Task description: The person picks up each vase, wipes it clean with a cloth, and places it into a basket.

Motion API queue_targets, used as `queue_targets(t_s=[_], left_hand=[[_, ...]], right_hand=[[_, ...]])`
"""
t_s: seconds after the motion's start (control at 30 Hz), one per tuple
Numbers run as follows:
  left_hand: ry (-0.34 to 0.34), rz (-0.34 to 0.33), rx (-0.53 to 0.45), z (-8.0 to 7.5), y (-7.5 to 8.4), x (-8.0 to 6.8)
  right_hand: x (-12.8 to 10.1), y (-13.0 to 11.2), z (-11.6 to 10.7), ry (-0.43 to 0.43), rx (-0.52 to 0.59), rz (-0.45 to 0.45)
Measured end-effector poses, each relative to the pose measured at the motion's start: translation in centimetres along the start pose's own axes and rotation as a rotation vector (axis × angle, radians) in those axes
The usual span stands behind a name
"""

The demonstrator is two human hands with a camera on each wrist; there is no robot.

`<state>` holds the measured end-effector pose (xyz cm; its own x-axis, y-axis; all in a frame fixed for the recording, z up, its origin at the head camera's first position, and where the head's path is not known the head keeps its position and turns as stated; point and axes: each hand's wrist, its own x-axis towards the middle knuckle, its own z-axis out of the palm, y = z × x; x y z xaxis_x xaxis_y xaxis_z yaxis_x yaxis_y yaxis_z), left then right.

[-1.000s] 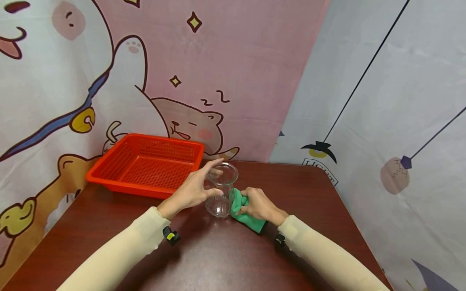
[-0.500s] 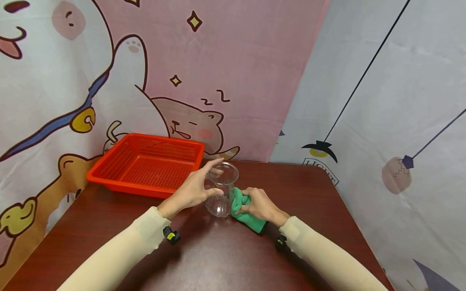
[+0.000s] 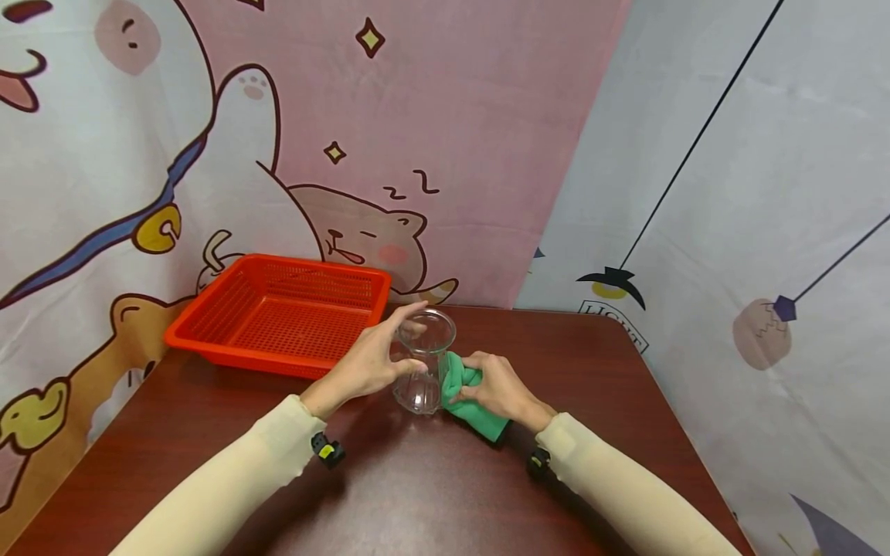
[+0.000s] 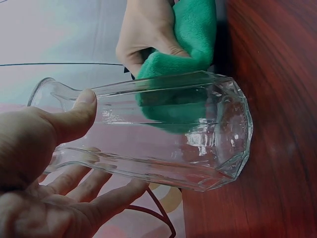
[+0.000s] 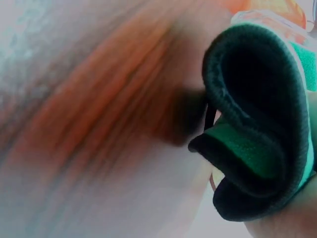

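Observation:
A clear glass vase [image 3: 421, 386] with a flared rim and faceted sides stands upright on the table. My left hand [image 3: 371, 359] grips it around the neck, thumb on the near side and fingers behind, as the left wrist view also shows. In my right hand [image 3: 497, 390] is a bunched green cloth [image 3: 480, 417], pinched between thumb and fingers and pressed to the vase's right side. Through the glass [image 4: 198, 139] the cloth [image 4: 193, 34] shows green in the left wrist view. Dark edging of the folded cloth [image 5: 257, 124] fills the right of the right wrist view.
An orange-red perforated plastic basket [image 3: 278, 359] sits at the back left of the dark reddish-brown table [image 3: 431, 494], just beyond my left hand. A printed cartoon curtain [image 3: 473, 154] hangs behind the table and along its sides.
My right hand and the green cloth have shifted slightly up along the vase's side. The left hand and the vase hold their place.

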<state>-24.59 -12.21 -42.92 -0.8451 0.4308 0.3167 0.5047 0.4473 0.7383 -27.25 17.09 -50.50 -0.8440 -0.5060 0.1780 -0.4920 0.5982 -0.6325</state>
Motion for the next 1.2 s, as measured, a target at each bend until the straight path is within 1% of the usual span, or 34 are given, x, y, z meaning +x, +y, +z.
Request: queue_targets(t_s=[0.2,0.33,0.43,0.53,0.57,0.67,0.7,0.77,0.8,0.9,0.97,1.2], left_hand=[[0.006,0.012,0.007,0.1,-0.2,0.0],[0.015,0.017,0.013,0.1,-0.3,0.0],[0.007,0.019,0.000,0.1,-0.4,0.0],[-0.003,0.052,-0.012,0.2,-1.7,0.3],[-0.005,0.096,-0.030,0.6,-3.7,0.7],[-0.005,0.126,-0.032,0.8,-5.0,0.9],[-0.008,0.109,-0.031,0.7,-4.8,0.9],[0.000,0.087,-0.017,0.7,-3.8,0.8],[0.005,0.047,0.004,0.3,-1.7,0.3],[0.010,0.016,0.024,0.1,-0.1,0.1],[0.015,0.023,0.033,0.1,0.1,0.0],[0.007,0.014,0.028,-0.1,0.0,0.0]], right_hand=[[0.3,-0.6,-0.6,0.048,0.037,0.003],[0.6,-1.2,-1.2,0.056,0.058,-0.003],[0.8,-1.7,-1.6,0.064,0.068,-0.009],[0.9,-2.0,-1.9,0.074,0.078,-0.017],[1.0,-2.1,-1.9,0.078,0.082,-0.021],[1.1,-2.3,-2.1,0.094,0.091,-0.036],[1.2,-2.3,-2.1,0.101,0.095,-0.042],[1.2,-2.4,-2.2,0.115,0.096,-0.050],[1.3,-2.5,-2.2,0.122,0.097,-0.051],[1.4,-2.7,-2.3,0.140,0.114,-0.040],[1.5,-2.8,-2.4,0.153,0.130,-0.034],[1.6,-3.3,-3.0,0.175,0.187,-0.038]])
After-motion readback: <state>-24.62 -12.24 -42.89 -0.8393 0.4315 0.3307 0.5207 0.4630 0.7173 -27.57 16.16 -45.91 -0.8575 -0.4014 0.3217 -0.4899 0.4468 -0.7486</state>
